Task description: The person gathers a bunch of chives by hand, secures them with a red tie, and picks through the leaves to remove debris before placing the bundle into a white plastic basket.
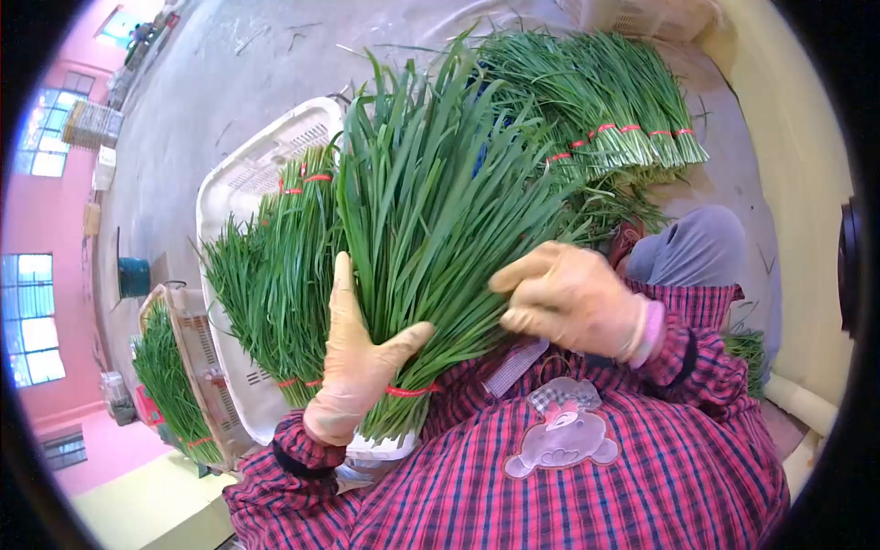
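A large bunch of long green leaves [440, 211] lies in front of me, its pale stem ends toward my body and a red band [410, 391] round them. My left hand [353, 353], in a pale glove, rests against the bunch's left side near the stems, thumb and fingers spread apart. On the right side, my gloved right hand [573, 298] has its fingers curled together beside the leaves; whatever lies between its fingertips is too small to make out.
A white crate [215, 206] with banded bunches [284, 275] stands at the left, a second crate [197, 348] beyond it. More banded bunches [587, 92] lie at the upper right. Loose leaves [610, 211] lie near my knee [697, 247].
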A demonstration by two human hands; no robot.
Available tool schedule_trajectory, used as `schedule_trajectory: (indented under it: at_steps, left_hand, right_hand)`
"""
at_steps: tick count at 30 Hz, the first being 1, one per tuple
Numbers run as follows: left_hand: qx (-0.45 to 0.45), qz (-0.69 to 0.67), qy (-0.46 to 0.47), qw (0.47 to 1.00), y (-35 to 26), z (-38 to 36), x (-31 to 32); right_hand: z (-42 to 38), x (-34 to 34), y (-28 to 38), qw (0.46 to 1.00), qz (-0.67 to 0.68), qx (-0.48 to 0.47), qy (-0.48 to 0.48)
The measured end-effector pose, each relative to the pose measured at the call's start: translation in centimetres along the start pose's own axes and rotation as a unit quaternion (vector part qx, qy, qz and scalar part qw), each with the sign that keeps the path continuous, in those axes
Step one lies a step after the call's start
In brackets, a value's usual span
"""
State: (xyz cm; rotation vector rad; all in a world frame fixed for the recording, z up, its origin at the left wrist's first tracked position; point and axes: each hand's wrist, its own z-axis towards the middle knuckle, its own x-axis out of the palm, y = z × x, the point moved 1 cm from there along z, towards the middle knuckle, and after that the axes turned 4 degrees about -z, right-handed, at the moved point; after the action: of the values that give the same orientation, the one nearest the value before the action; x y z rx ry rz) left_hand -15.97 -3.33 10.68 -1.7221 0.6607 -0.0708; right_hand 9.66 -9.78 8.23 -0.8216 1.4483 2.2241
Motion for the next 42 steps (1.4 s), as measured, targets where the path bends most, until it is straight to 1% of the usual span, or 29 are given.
schedule_trajectory:
  at_steps: [1, 3, 4, 5, 6, 7, 9, 10, 12, 13, 15, 16, 17, 19, 20, 21, 23, 25, 29, 32, 33, 35, 36, 38, 39, 41, 42]
  left_hand:
    - [0.038, 0.163, -0.016, 0.986, 0.9, 0.3, 0.2]
    - [0.074, 0.199, -0.024, 0.977, 1.3, 0.9, 1.3]
    - [0.077, 0.203, -0.022, 0.976, 1.9, 1.3, 1.1]
    - [0.058, 0.126, -0.008, 0.990, 2.7, 1.9, 0.5]
    - [0.038, 0.046, 0.007, 0.998, 2.9, 2.4, 0.1]
    - [0.029, 0.055, 0.004, 0.998, 2.6, 2.4, -0.2]
    - [0.049, 0.013, -0.035, 0.998, 3.4, 2.2, -0.1]
    - [0.048, 0.017, -0.033, 0.998, 3.3, 2.3, -0.4]
    - [-0.066, -0.054, -0.024, 0.996, 3.3, 2.3, -1.3]
    - [-0.067, -0.051, -0.024, 0.996, 3.3, 2.2, -1.5]
    - [-0.050, -0.145, -0.035, 0.987, 3.3, 2.0, -1.9]
    - [-0.062, -0.146, -0.043, 0.986, 2.9, 1.8, -2.0]
    - [-0.063, -0.145, -0.042, 0.987, 2.5, 1.7, -2.1]
    - [-0.083, -0.175, -0.069, 0.979, 1.9, 1.5, -2.1]
    - [-0.076, -0.200, -0.084, 0.973, 1.8, 1.5, -2.0]
    - [-0.075, -0.200, -0.087, 0.973, 2.2, 1.5, -2.5]
    - [-0.074, -0.181, -0.106, 0.975, 3.7, 1.4, -3.2]
    - [-0.083, -0.188, -0.112, 0.972, 3.9, 1.3, -3.1]
    - [-0.082, -0.209, -0.105, 0.969, 2.7, 1.3, -2.2]
    - [-0.078, -0.197, -0.109, 0.971, 2.1, 1.3, -2.0]
    - [-0.076, -0.185, -0.108, 0.974, 2.1, 1.2, -1.9]
    - [-0.071, -0.178, -0.104, 0.976, 2.0, 1.1, -1.6]
    - [-0.060, -0.170, -0.100, 0.979, 1.8, 1.2, -1.4]
    - [-0.061, -0.170, -0.099, 0.979, 1.6, 1.2, -1.2]
    - [-0.061, -0.168, -0.097, 0.979, 1.4, 1.2, -1.2]
    - [-0.061, -0.170, -0.090, 0.979, 1.2, 1.2, -1.0]
    - [-0.060, -0.172, -0.084, 0.980, 1.1, 1.2, -1.0]
  right_hand:
    - [0.5, 0.8, 0.4, 0.998, -0.033, -0.049, 0.034]
    - [0.5, 3.1, 1.1, 0.994, -0.091, -0.060, 0.018]
    - [0.0, 3.6, 1.2, 0.993, -0.092, -0.037, 0.064]
    - [-0.4, 3.9, 1.2, 0.990, -0.094, -0.013, 0.109]
    - [-1.0, 4.0, 1.2, 0.989, -0.072, -0.012, 0.125]
    - [-1.6, 4.1, 1.1, 0.989, -0.038, 0.002, 0.142]
    - [-2.3, 4.2, 1.0, 0.988, 0.003, 0.008, 0.154]
    - [-2.2, 4.2, 0.9, 0.988, 0.006, 0.009, 0.151]
    - [-1.9, 4.0, 0.8, 0.994, 0.003, -0.021, 0.104]
    - [-1.5, 3.7, 0.9, 0.994, 0.005, -0.022, 0.103]
    - [-0.1, 2.5, 1.5, 0.999, -0.029, -0.036, -0.001]
    - [0.8, 2.2, 1.7, 0.998, -0.045, -0.044, -0.009]
    - [1.6, 2.4, 2.2, 0.998, -0.045, -0.042, -0.011]
    - [2.7, 2.8, 2.6, 0.992, -0.122, 0.002, 0.036]
    - [2.7, 3.4, 2.2, 0.992, -0.108, 0.017, 0.067]
    - [2.4, 3.6, 2.0, 0.992, -0.108, 0.014, 0.066]
    - [1.1, 3.7, 1.3, 0.988, -0.082, 0.042, 0.121]
    - [0.0, 3.8, 0.7, 0.989, -0.061, 0.045, 0.123]
    - [-0.1, 3.6, 0.1, 0.992, -0.010, 0.062, 0.112]
    - [0.3, 3.5, -0.4, 0.995, 0.027, 0.068, 0.069]
    - [0.5, 3.4, -0.2, 0.997, -0.002, 0.057, 0.049]
    - [1.5, 2.3, 0.6, 0.989, -0.136, 0.020, 0.060]
    - [1.8, 2.2, 0.7, 0.989, -0.136, 0.021, 0.062]
    - [2.4, 2.3, 1.1, 0.986, -0.159, -0.026, 0.030]
    - [2.6, 2.6, 1.2, 0.986, -0.159, -0.026, 0.031]
    - [2.8, 3.6, 1.4, 0.999, 0.006, -0.009, 0.049]
    - [3.0, 3.9, 1.5, 0.999, 0.026, -0.001, 0.027]
